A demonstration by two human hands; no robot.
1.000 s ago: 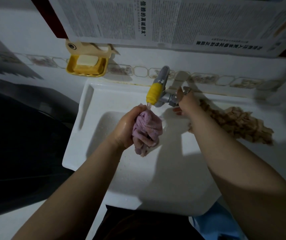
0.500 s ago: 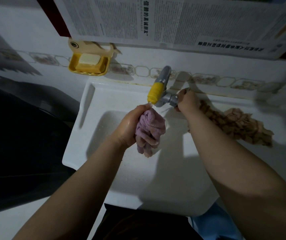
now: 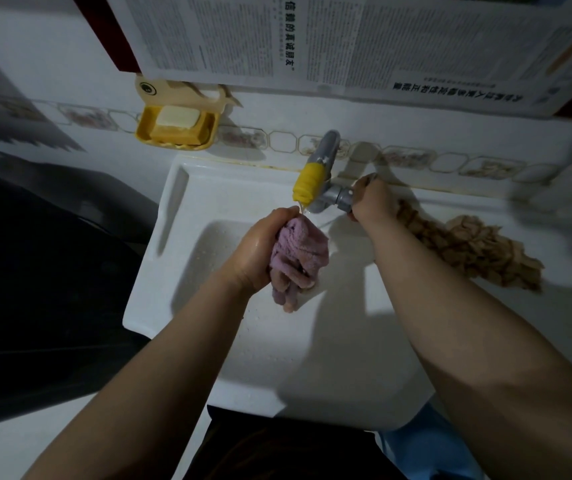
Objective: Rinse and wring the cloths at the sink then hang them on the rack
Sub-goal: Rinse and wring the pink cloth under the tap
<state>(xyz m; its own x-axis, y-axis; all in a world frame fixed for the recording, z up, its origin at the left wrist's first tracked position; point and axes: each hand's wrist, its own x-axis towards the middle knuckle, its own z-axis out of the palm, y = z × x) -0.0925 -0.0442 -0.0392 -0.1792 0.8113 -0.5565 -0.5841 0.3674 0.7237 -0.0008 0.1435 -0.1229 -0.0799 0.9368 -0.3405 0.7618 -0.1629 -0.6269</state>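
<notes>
Right hand [image 3: 369,199] now grips tap handle; left hand [image 3: 260,251] holds purple cloth [image 3: 303,245].

A single head-worn wide-angle view looks steeply down and forward from just above the white rectangular sink [image 3: 208,188], close in, facing the wall behind its far edge. The sink's near edge sits low in frame; both forearms enter from the bottom corners. Straight lines bow toward the frame's borders.
</notes>
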